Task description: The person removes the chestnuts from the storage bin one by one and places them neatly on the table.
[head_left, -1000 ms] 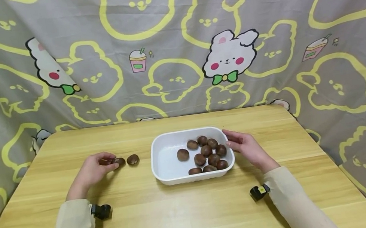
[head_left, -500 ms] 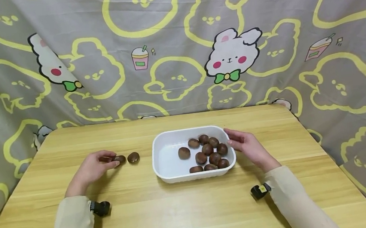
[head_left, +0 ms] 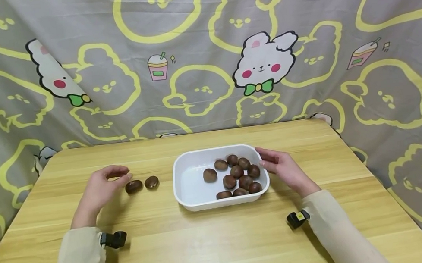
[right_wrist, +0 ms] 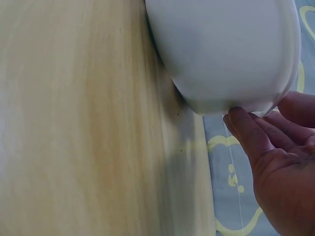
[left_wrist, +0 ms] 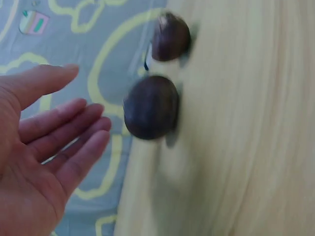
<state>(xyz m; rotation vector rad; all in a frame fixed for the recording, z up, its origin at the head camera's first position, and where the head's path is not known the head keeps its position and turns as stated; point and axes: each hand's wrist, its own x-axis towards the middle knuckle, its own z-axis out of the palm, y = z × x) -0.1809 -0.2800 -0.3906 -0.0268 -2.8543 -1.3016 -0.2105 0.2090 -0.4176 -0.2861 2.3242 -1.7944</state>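
Note:
In the head view my left hand (head_left: 101,185) hovers just left of two brown chestnuts on the table. Its fingers are relaxed and hold nothing. The nearer chestnut (head_left: 134,186) lies close to the fingertips, and the other chestnut (head_left: 152,182) sits a little to its right. My right hand (head_left: 286,169) holds the right end of a white tray (head_left: 192,204). In the right wrist view, the thumb is at the rim and the fingers (right_wrist: 248,130) lie against the outer wall. Several chestnuts (head_left: 237,171) are inside the tray, mostly toward its right half.
A wooden table (head_left: 208,249) carries the tray and the loose chestnuts. Behind and beside it hangs a grey curtain (head_left: 190,21) with yellow cartoon outlines. A small black wrist camera (head_left: 114,239) sits on the left sleeve, another wrist camera (head_left: 297,219) on the right.
My left hand has let go of the left chestnut and drawn slightly up and back from it. Both loose chestnuts now lie fully in sight. The right hand stays at the tray.

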